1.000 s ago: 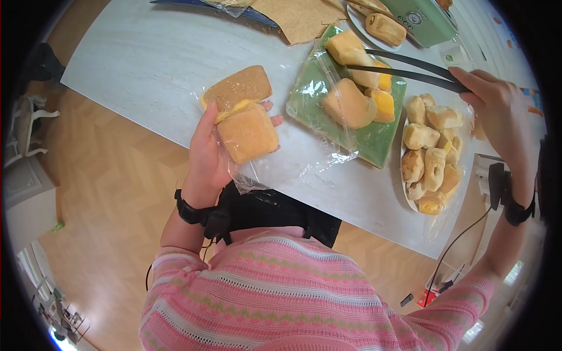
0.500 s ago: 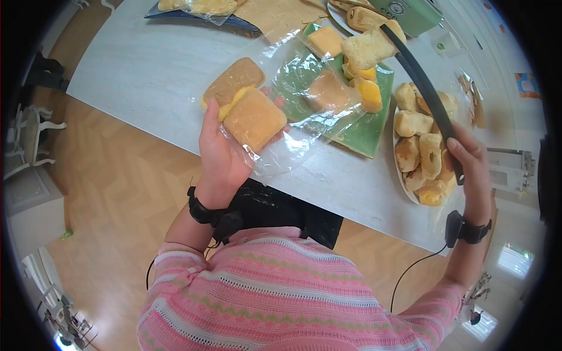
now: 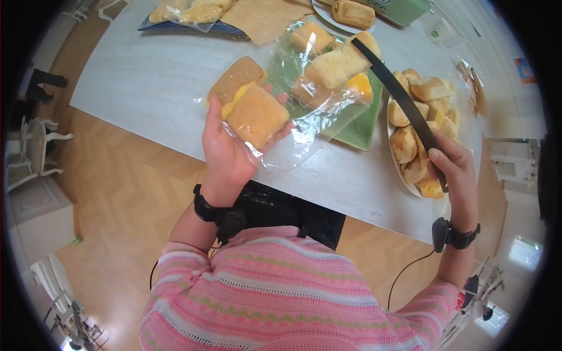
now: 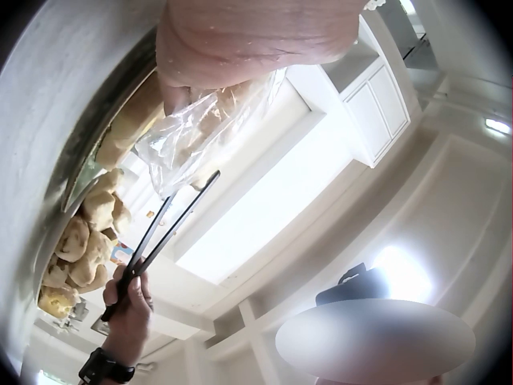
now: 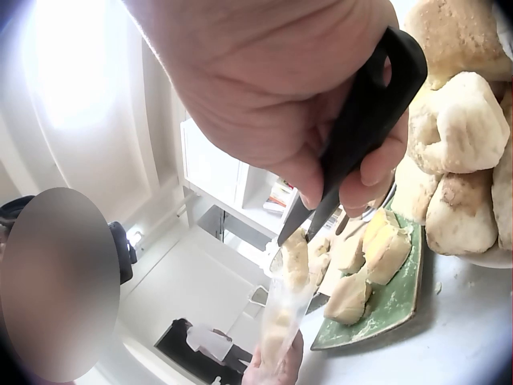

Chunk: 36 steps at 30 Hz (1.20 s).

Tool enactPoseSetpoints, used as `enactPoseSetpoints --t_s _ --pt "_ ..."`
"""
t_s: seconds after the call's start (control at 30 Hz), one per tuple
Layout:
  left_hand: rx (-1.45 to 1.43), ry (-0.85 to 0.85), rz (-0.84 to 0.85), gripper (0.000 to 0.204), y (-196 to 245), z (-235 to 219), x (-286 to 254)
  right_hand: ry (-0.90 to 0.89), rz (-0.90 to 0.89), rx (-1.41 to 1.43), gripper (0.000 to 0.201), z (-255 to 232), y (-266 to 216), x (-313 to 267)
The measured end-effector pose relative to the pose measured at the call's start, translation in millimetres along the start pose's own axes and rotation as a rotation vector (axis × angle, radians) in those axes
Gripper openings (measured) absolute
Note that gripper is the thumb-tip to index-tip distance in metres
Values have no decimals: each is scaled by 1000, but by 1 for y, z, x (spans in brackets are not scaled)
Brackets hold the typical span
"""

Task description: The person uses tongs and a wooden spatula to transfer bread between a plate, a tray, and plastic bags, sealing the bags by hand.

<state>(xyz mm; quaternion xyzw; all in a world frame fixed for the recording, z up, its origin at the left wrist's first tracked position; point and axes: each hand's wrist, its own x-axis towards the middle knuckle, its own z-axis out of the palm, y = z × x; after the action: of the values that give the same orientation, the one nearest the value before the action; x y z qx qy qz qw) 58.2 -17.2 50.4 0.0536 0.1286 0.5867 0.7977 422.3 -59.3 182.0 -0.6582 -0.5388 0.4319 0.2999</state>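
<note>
My left hand (image 3: 228, 152) holds a clear plastic bag (image 3: 301, 137) from below, thumb along one side and fingertips showing at the other. Inside it lie a tan bun (image 3: 257, 120) and a browner bun (image 3: 240, 79) with yellow between them. Black tongs (image 3: 404, 99) are gripped in my right hand (image 3: 453, 167), squeezed around a pale bread roll (image 3: 339, 64). That roll overlaps the bag's open end in the head view; the right wrist view has the roll (image 5: 295, 265) just above the bag (image 5: 276, 321). Under it, a green plate (image 3: 357, 134) carries several bread pieces, some yellow.
A white oval plate (image 3: 391, 137) heaped with bread rolls (image 3: 404, 146) stands at the right. Further back are brown paper (image 3: 263, 20), a blue tray (image 3: 219, 27) with bagged bread, a small plate with a roll (image 3: 354, 14) and a green appliance (image 3: 395, 9).
My right hand has lifted the roll off the green plate with the tongs and brought it left to the bag. The bag's open end has spread out over the plate.
</note>
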Motion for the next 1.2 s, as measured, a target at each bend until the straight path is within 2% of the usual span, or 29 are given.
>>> enactPoseSetpoints --t_s 0.1,0.3,0.47,0.67,0.9,1.0,1.07,1.2 --pt "1 -23 7 73 1 0 1 -33 0 31 41 3 1 -4" --pt "58 56 99 72 0 9 3 -127 83 41 40 13 -9 -16" --pt "120 28 130 72 -2 -1 17 -204 150 17 40 -3 -4 -8" --pt "181 69 113 66 4 -6 25 -242 141 -69 41 -16 -14 -5" --pt "125 50 34 61 6 -6 29 -325 144 -100 40 -31 -19 4" --pt "168 78 53 60 5 -3 30 -341 144 -102 40 -23 -28 6" --pt "237 131 72 60 -3 -5 35 -340 142 -109 40 -33 -20 10" --pt "296 130 33 60 -3 -10 42 -341 132 -134 40 -42 -18 14"
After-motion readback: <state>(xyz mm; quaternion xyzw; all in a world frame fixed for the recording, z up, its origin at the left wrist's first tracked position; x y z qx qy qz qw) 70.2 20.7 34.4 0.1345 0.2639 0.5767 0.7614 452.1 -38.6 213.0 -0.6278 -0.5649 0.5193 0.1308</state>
